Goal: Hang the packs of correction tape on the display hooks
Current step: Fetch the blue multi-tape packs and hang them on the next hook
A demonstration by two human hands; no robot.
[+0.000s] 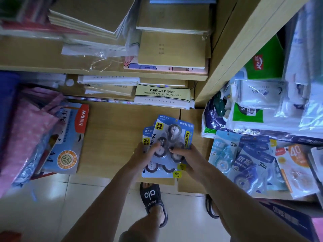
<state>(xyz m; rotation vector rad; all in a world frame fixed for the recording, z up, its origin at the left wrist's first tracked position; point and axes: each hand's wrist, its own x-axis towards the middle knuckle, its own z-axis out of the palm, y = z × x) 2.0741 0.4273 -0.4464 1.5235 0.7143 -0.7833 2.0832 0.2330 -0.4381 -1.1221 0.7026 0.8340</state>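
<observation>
1. Far out to the left of the fingers, a pink polka-dot bag [26, 137] slumps against the shelving, and a blue A4 paper pack [66, 142] with a red M&G tab leans just beside it.
2. The left hand [146, 152] grips the left edge of the correction tape packs [172, 135]; its fingers [157, 145] curl over the front of the clear blister, the thumb pressed on a tape roll.
3. The packs are at least two blue cards stacked with a slight offset, held between both hands above the low wooden shelf [113, 137], their hang holes pointing away from the person. Beyond the fingertips lie stacked notebooks [162, 95].
4. The right hand [187, 154] clasps the right edge of the same packs, its fingers [176, 151] bent across the lower rolls, nearly meeting the left-hand fingers.
5. Below the wrists, a black slide sandal [153, 201] stands on the tiled floor [78, 198].
6. To the right of the fingers, other tape packs [251, 163] marked 30m lie overlapping on a neighbouring shelf, with plastic-wrapped goods [262, 105] piled beyond them.
</observation>
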